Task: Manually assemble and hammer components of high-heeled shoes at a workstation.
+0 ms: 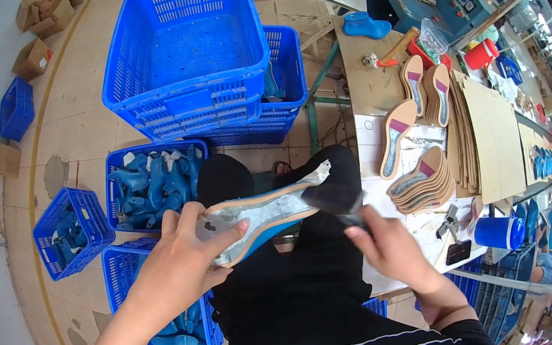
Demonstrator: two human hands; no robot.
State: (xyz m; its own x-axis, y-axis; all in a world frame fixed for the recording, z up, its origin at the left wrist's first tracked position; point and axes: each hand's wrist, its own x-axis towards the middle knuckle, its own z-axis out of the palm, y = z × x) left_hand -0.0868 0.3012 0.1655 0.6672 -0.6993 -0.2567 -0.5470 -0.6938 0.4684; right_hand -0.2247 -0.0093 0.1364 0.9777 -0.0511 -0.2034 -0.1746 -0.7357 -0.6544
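Your left hand (189, 243) gripping the last (265, 215) by its heel, your right hand (381, 243) closed on a brush (334, 199) touching its toe end, insoles (421, 180) stacked nearby

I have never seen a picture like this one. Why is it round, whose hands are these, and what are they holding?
There is no machine here. A person wears a wide-angle camera on the head, and it looks down at that person's own two hands. This lens bends straight lines and darkens the corners, so the picture looks round.

The left hand grips a blue shoe form with a grey insole on it, held over the lap. The right hand holds a dark brush against the narrow end of the insole.

On the right stands a workbench with stacks of tan insoles, a blue cup and flat cardboard sheets. On the left, on the floor, are blue plastic crates; some contain more blue shoe forms.
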